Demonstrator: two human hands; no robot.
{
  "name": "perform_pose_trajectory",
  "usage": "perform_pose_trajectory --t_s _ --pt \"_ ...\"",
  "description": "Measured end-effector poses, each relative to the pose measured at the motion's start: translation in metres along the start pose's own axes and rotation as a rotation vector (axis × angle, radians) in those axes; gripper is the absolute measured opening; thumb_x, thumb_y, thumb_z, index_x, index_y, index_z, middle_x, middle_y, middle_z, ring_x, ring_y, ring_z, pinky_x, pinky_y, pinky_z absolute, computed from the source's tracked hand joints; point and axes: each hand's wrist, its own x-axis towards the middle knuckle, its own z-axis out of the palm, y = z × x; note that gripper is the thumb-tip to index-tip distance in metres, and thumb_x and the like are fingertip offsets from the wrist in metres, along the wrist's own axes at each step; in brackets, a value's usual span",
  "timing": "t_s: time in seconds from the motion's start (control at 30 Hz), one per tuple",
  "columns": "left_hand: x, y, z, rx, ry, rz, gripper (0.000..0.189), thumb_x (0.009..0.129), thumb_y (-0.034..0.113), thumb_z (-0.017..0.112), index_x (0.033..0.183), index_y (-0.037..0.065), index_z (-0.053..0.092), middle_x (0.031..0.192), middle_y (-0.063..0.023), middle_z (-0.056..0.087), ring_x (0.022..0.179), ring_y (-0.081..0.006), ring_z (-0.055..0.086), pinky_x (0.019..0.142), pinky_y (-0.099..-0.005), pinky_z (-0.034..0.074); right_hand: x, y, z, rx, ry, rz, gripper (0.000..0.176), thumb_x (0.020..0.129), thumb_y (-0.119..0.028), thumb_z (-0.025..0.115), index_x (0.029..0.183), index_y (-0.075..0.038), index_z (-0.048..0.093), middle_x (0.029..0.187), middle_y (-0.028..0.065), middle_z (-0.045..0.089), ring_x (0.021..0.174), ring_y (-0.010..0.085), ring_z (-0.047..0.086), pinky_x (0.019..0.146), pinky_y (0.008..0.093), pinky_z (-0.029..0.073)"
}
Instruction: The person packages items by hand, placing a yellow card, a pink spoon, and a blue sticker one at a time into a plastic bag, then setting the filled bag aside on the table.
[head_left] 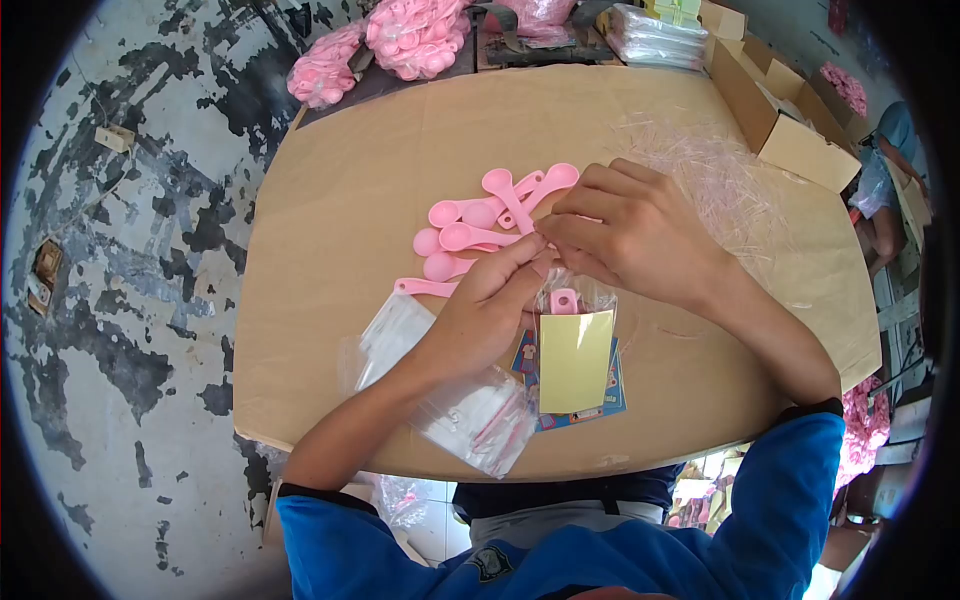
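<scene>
My left hand [485,315] and my right hand [635,230] meet over the middle of the table, fingertips pinched together at the upper end of a clear plastic bag [590,297]. Inside the bag are a pale yellow card [575,365] and a pink handle end with a hole [564,301]. Blue printed cards [618,392] lie beneath it. Just beyond my fingers is a loose pile of pink measuring spoons [460,236]. A stack of clear plastic bags [480,415] lies under my left forearm. My fingers partly hide the bag's mouth.
Thin clear strips [705,180] lie heaped at the table's right side. Beyond them is an open cardboard box [790,125]. Bagged pink spoons [415,40] and packed plastic bags [655,38] are at the far edge. Another person [885,180] is at the right.
</scene>
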Motion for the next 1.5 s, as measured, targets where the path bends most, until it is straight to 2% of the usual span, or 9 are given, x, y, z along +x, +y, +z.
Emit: perform_pose_trajectory --t_s 0.17,0.37,0.57,0.67,0.77,0.9,0.97,1.07,1.5 --pt "0.007 -0.02 -0.004 0.328 0.017 0.204 0.046 0.103 0.02 0.038 0.144 0.0 0.032 0.125 -0.0074 0.052 0.105 -0.0139 0.06 0.089 -0.0302 0.051 -0.001 0.001 -0.001 0.027 -0.122 0.081 0.012 0.07 -0.014 0.068 0.079 -0.008 0.064 0.077 0.0039 0.064 0.076 0.0202 0.062 0.068 0.0315 0.05" --pt "0.015 -0.023 -0.003 -0.05 0.043 0.091 0.04 0.104 0.017 0.035 0.143 0.007 0.036 0.128 -0.0109 0.054 0.11 -0.0139 0.055 0.089 -0.0266 0.047 0.009 0.036 -0.04 0.815 0.148 0.633 0.014 0.085 -0.017 0.058 0.084 -0.004 0.061 0.067 0.0011 0.059 0.061 0.0136 0.057 0.06 0.0263 0.048" --pt "0.024 -0.014 -0.015 -0.233 0.084 0.116 0.041 0.103 0.022 0.034 0.139 0.0 0.036 0.124 -0.0148 0.057 0.109 -0.0235 0.061 0.09 -0.0358 0.053 -0.047 0.143 -0.085 1.531 -0.523 0.365 0.015 0.085 -0.009 0.05 0.089 -0.004 0.063 0.073 0.005 0.06 0.07 0.0147 0.061 0.064 0.0259 0.047" --pt "0.025 -0.014 -0.014 -0.199 0.121 0.045 0.038 0.103 0.026 0.039 0.13 0.0 0.045 0.117 -0.0109 0.059 0.106 -0.0194 0.062 0.09 -0.0345 0.053 -0.116 0.19 -0.027 -0.511 -0.33 0.39 0.013 0.089 -0.007 0.05 0.091 -0.004 0.062 0.087 0.008 0.064 0.078 0.0169 0.061 0.07 0.0283 0.05" --pt "0.025 -0.015 -0.012 -0.158 0.112 0.021 0.037 0.102 0.026 0.041 0.128 -0.001 0.048 0.117 -0.0109 0.06 0.106 -0.018 0.062 0.09 -0.0334 0.053 -0.056 0.153 -0.029 0.203 -0.056 0.599 0.025 0.089 -0.002 0.043 0.103 -0.004 0.064 0.094 0.0065 0.065 0.084 0.0164 0.06 0.076 0.027 0.049" --pt "0.026 -0.015 -0.014 -0.174 0.128 0.11 0.035 0.101 0.024 0.045 0.128 0.001 0.051 0.112 -0.0083 0.062 0.1 -0.0159 0.064 0.082 -0.0328 0.056 -0.026 0.078 0.001 0.983 -0.317 0.85 0.028 0.094 -0.016 0.045 0.114 -0.005 0.062 0.093 0.0058 0.065 0.083 0.015 0.06 0.074 0.0299 0.049" --pt "0.026 -0.016 -0.016 -0.121 0.181 0.119 0.035 0.101 0.025 0.045 0.127 0.003 0.052 0.11 -0.0075 0.063 0.095 -0.0148 0.066 0.076 -0.0318 0.058 -0.01 0.028 0.004 1.044 -0.494 0.882 0.032 0.097 -0.028 0.053 0.115 -0.004 0.062 0.094 0.0054 0.065 0.083 0.0116 0.059 0.073 0.0284 0.049" --pt "0.025 -0.016 -0.019 -0.118 0.223 0.117 0.034 0.101 0.026 0.046 0.126 0.003 0.054 0.107 -0.0065 0.064 0.091 -0.0137 0.067 0.072 -0.0303 0.058 -0.027 0.008 0.054 1.203 -0.145 0.676 0.037 0.095 -0.032 0.059 0.116 -0.002 0.061 0.096 0.0053 0.065 0.083 0.0103 0.059 0.071 0.0281 0.049" --pt "0.03 -0.025 -0.025 0.01 0.281 0.223 0.033 0.1 0.023 0.05 0.123 0.001 0.058 0.092 -0.0017 0.066 0.077 -0.0051 0.06 0.064 -0.0235 0.051 -0.031 0.01 0.05 1.306 -0.257 0.9 0.028 0.094 -0.019 0.06 0.116 -0.003 0.063 0.082 0.0019 0.066 0.063 0.0047 0.057 0.055 0.0211 0.048"
